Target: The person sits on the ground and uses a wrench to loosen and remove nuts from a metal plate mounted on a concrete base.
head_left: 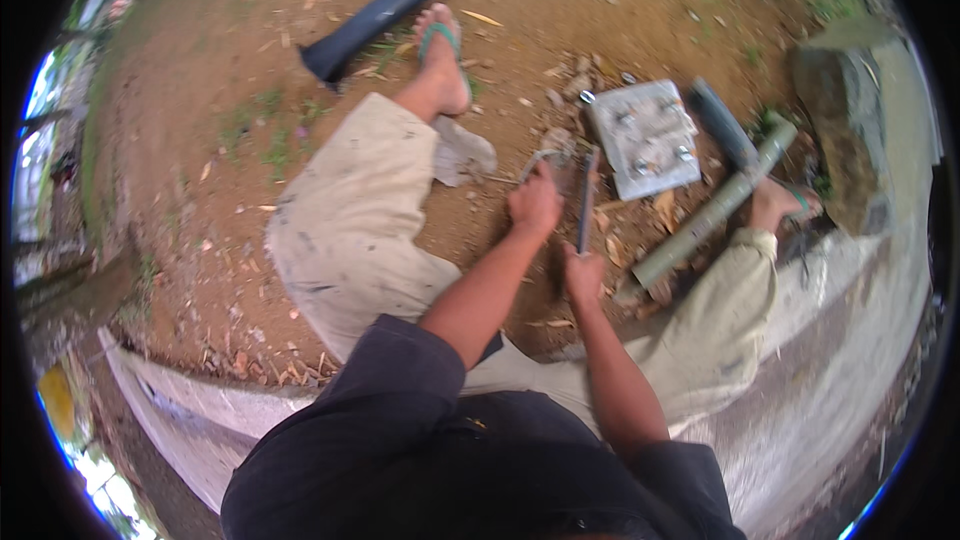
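My left hand (537, 204) is closed on a thin, pale, curved piece (543, 156) that looks like bent wire; its exact kind is too blurred to make out. Just to the right, my right hand (583, 275) grips the lower end of a long, narrow, flat metal bar (587, 202), which points up and away from me. The bar's far end is beside the curved piece, though whether they touch I cannot tell. Beyond the bar, on the right, lies a square grey block (622, 162) with several bolts or nuts on its top.
A green bamboo pole (700, 215) lies slanting right of my hands, near a short dark pipe (722, 125). A long black pipe (400, 10) crosses the dirt at the far side. A big stone (850, 130) and a concrete ledge (830, 340) border the right. My legs spread either side.
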